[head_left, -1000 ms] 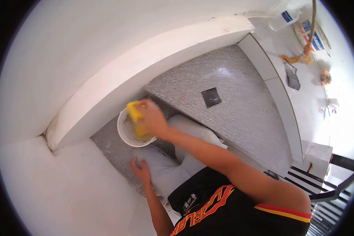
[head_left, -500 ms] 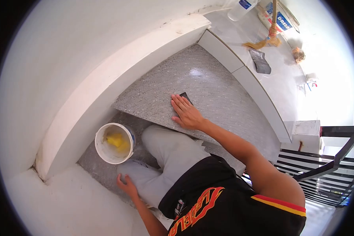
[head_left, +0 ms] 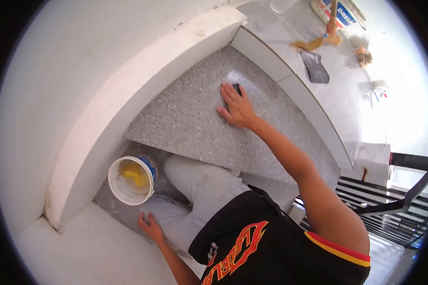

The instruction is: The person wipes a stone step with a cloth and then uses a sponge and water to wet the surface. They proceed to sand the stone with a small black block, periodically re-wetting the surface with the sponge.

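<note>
My right hand [head_left: 239, 109] lies palm down on the speckled grey step [head_left: 190, 109], its fingers pressing a small black piece [head_left: 236, 89] that looks like sandpaper. Most of that piece is hidden under the fingers. By my bent knee, low on the left, my left hand [head_left: 151, 228] rests with thumb and fingers apart and nothing visible in it. A white bucket [head_left: 113, 187] stands in front of my legs, holding something yellow [head_left: 137, 175] in cloudy liquid.
A white wall ledge [head_left: 128, 90] curves along the left. Above the step's pale riser [head_left: 271, 59], the landing holds a dark sheet [head_left: 315, 67], a broom [head_left: 330, 33] and a labelled tub [head_left: 347, 16]. Black metal railings [head_left: 366, 209] run along the right.
My right hand has slid farther up the step, away from my body, with the black piece beneath it. My left hand stays near my knee. The view has shifted slightly.
</note>
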`<action>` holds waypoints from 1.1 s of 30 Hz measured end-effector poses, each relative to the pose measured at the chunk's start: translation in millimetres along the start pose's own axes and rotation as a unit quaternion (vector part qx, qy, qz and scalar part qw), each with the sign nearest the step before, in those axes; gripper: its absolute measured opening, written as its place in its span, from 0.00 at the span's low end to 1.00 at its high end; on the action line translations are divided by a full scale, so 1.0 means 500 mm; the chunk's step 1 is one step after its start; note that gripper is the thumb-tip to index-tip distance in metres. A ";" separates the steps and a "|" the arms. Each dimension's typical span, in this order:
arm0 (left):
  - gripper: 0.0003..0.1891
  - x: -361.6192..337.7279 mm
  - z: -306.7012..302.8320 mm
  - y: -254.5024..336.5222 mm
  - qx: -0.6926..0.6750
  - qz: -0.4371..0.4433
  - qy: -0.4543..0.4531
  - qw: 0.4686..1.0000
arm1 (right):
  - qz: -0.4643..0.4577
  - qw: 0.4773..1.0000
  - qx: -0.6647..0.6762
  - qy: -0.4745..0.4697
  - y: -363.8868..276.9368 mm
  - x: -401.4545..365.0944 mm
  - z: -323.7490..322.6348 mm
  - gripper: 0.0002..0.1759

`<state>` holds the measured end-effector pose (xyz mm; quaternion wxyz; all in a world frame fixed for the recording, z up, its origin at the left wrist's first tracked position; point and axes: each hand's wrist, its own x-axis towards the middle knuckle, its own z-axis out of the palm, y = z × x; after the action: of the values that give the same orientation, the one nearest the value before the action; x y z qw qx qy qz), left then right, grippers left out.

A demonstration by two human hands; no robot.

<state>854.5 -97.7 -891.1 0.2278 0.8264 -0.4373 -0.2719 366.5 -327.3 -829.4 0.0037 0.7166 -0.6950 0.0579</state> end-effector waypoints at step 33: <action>0.22 -0.001 -0.001 0.014 0.030 0.026 0.013 0.999 | -0.018 0.996 0.069 -0.051 -0.052 -0.011 -0.001 0.45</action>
<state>850.4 -101.0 -886.2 0.2152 0.8247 -0.4636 -0.2421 391.9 -320.8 -827.2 -0.0809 0.7293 -0.6759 0.0690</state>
